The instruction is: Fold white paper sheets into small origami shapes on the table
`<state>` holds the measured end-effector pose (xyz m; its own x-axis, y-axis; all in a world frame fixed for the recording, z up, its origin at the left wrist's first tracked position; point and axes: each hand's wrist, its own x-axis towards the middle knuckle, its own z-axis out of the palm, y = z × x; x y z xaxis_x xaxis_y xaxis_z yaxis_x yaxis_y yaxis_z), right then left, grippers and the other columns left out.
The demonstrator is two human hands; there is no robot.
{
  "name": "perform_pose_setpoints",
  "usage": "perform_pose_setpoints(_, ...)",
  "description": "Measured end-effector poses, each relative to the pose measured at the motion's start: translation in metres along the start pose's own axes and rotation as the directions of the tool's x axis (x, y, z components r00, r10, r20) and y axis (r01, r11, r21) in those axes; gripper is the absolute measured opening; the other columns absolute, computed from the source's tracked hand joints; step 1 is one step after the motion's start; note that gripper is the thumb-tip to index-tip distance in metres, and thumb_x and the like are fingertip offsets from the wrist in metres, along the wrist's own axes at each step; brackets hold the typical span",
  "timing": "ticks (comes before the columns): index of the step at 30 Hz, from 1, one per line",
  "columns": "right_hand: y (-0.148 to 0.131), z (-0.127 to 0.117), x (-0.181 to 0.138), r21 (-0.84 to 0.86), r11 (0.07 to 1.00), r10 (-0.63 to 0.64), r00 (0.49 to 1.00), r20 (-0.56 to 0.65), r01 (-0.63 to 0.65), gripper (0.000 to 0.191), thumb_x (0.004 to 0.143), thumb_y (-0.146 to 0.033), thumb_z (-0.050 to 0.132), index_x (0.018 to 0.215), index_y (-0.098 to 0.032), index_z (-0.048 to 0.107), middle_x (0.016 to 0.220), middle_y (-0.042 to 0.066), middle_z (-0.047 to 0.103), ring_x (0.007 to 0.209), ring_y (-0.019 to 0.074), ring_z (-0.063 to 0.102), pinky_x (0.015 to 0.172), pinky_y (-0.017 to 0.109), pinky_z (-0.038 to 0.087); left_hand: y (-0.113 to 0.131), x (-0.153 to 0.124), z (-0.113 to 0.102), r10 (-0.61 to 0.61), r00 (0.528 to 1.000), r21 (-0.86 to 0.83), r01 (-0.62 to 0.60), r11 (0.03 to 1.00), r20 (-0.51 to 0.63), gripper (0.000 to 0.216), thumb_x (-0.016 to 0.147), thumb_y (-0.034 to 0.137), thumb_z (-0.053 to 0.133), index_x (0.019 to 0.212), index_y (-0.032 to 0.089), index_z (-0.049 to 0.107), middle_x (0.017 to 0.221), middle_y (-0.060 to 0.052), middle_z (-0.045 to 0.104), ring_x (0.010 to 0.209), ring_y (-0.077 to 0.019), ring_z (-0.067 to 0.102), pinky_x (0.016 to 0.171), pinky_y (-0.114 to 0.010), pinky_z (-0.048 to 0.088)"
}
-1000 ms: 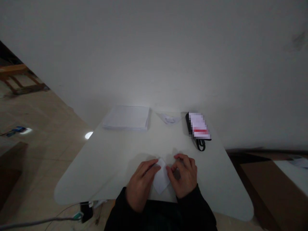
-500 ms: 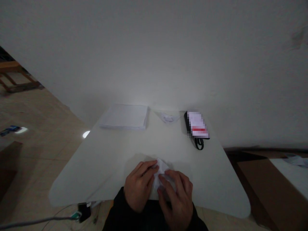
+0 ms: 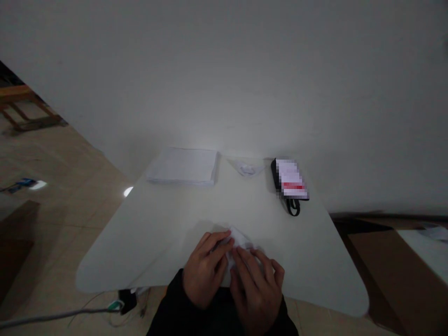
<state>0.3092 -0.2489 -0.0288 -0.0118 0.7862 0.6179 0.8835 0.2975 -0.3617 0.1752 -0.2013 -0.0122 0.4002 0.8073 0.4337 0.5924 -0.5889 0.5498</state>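
Roomy white tabletop [image 3: 210,205]; near its front edge [image 3: 140,285], paper [image 3: 241,237] in left hand [image 3: 206,268], right hand [image 3: 258,287] atop, grip unclear.

Matt, thin folded paper [image 3: 240,237] on a smooth tabletop [image 3: 150,228], glossy floor [image 3: 79,179], wooden furniture [image 3: 16,94] beyond.

Paper [image 3: 240,237] on table [image 3: 157,224], sheet stack [image 3: 184,165] behind left

Surroundings of the white worktop [image 3: 140,247], as I view them remotely: near its far right corner, a black-edged item [image 3: 291,179], its top pixelated, with a looped black strap [image 3: 297,208]; beyond the left edge, wooden furniture [image 3: 16,94]; past the right edge, a brown box-like object [image 3: 395,275]; below the near left corner, a grey cable [image 3: 52,318].
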Motion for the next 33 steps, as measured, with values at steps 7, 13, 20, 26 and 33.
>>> perform_pose_setpoints(7, 0.035, -0.013, -0.003, -0.185, 0.976, -0.094, 0.991, 0.100, 0.112, 0.036, 0.077, -0.021, 0.053, 0.113, -0.024, 0.057, 0.103, 0.001, 0.066, 0.088, 0.0247, 0.054, 0.078, 0.042, 0.030, 0.004, -0.005, 0.001, -0.022, 1.000, 0.172, 0.020, 0.985, 0.008, 0.031, 0.079, 0.004, 0.045, 0.101, 0.019, 0.061, 0.109, -0.008, 0.060, 0.096, -0.0214, 0.054, 0.079, -0.041, 0.048)
perform_pose_setpoints(13, 0.033, -0.011, -0.005, -0.134, 0.987, -0.073, 0.994, 0.086, 0.084, 0.029, 0.082, -0.019, 0.045, 0.107, -0.018, 0.059, 0.104, 0.004, 0.065, 0.092, 0.0258, 0.053, 0.080, 0.043, 0.034, 0.039, -0.020, 0.034, 0.048, 0.998, 0.402, -0.024, 0.915, -0.048, 0.030, 0.086, 0.014, 0.040, 0.110, 0.013, 0.057, 0.111, -0.009, 0.061, 0.102, -0.0219, 0.055, 0.083, -0.037, 0.047)
perform_pose_setpoints(20, 0.040, -0.008, -0.007, -0.111, 0.986, -0.118, 0.989, 0.090, 0.128, 0.035, 0.077, -0.016, 0.050, 0.112, -0.017, 0.057, 0.106, 0.004, 0.064, 0.091, 0.0240, 0.053, 0.080, 0.041, 0.038, 0.044, -0.030, 0.030, 0.035, 0.998, 0.424, -0.011, 0.906, -0.050, 0.036, 0.083, 0.020, 0.041, 0.117, 0.014, 0.053, 0.120, -0.008, 0.057, 0.111, -0.0200, 0.051, 0.094, -0.035, 0.038)
perform_pose_setpoints(26, 0.040, -0.006, -0.006, -0.111, 0.989, -0.097, 0.994, 0.042, 0.101, 0.038, 0.074, -0.016, 0.054, 0.113, -0.019, 0.057, 0.104, 0.003, 0.065, 0.090, 0.0233, 0.053, 0.079, 0.041, 0.039, 0.034, -0.039, 0.005, 0.008, 0.994, 0.462, 0.045, 0.886, -0.113, 0.041, 0.080, 0.025, 0.049, 0.120, 0.016, 0.051, 0.117, -0.006, 0.059, 0.103, -0.0182, 0.056, 0.090, -0.031, 0.034)
perform_pose_setpoints(33, 0.040, -0.006, -0.006, -0.118, 0.988, -0.097, 0.994, 0.044, 0.101, 0.038, 0.076, -0.016, 0.053, 0.113, -0.020, 0.056, 0.105, 0.002, 0.064, 0.090, 0.0234, 0.053, 0.079, 0.041, 0.039, 0.023, -0.046, -0.007, 0.042, 0.995, 0.514, 0.012, 0.858, -0.093, 0.046, 0.077, 0.029, 0.054, 0.120, 0.017, 0.050, 0.115, -0.007, 0.060, 0.103, -0.0214, 0.056, 0.086, -0.034, 0.034)
